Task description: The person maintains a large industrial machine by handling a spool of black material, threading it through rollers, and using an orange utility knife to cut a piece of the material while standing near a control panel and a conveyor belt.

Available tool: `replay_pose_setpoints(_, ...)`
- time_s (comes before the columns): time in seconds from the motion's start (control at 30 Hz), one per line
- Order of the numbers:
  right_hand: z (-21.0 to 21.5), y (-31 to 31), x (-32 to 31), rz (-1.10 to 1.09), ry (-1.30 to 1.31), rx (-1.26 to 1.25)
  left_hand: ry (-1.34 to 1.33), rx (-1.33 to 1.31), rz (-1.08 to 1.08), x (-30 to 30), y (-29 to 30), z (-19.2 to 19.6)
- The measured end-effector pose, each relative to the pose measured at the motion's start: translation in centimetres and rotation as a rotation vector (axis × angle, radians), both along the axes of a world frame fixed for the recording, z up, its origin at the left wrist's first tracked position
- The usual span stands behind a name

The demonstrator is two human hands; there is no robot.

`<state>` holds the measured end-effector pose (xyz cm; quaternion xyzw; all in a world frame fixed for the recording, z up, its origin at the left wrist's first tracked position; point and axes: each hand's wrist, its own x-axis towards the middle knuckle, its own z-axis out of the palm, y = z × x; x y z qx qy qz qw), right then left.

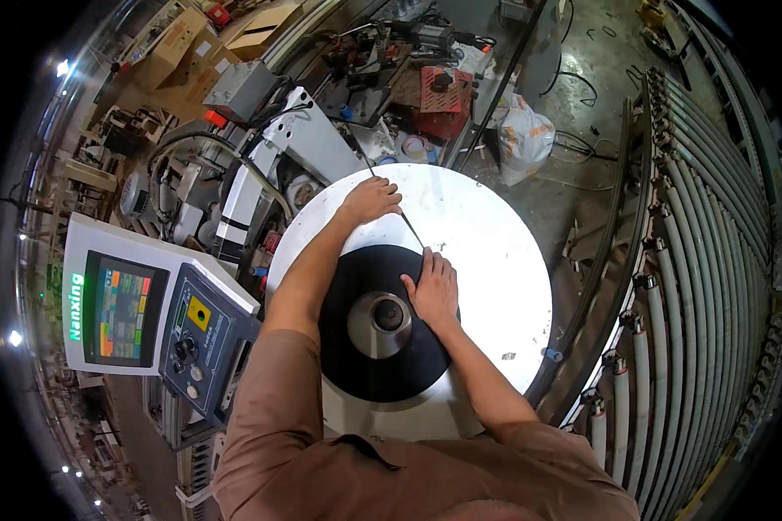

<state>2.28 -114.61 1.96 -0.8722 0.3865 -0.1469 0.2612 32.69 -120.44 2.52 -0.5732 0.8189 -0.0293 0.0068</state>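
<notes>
A wide coil of black strip (356,356) lies flat on a white round table (504,260), around a metal hub (379,337) with a dark centre. From the coil's far side a loose end of the strip (412,227) runs away toward the machine. Near the table's far edge, my left hand (374,200) has its fingers curled over that strip. My right hand (434,288) rests flat on the coil's right side, thumb apart, its fingertips by the spot where the strip leaves the coil. What lies under both palms is hidden.
At left stands a control panel (130,304) with a lit screen and knobs. Beyond the table is a white machine arm (313,130); farther back are a red toolbox (447,91) and clutter. A stuffed white bag (524,137) sits on the floor. A roller conveyor (695,286) runs along the right.
</notes>
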Motion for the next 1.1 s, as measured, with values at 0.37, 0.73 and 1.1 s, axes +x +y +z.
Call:
replay_pose_setpoints(0.37,-0.1,0.4,0.7,-0.054,0.027,-0.066,0.136,-0.200,0.255,-1.3,3.0,-1.5)
replay_pose_setpoints(0.73,0.8,0.7,1.1,-0.055,0.007,-0.196,0.254,-0.299,0.441,-2.7,4.1,-1.7)
replay_pose_setpoints(1.1,0.5,1.1,1.4,-0.047,0.034,-0.186,0.233,-0.316,0.445,-2.6,4.4,-2.7)
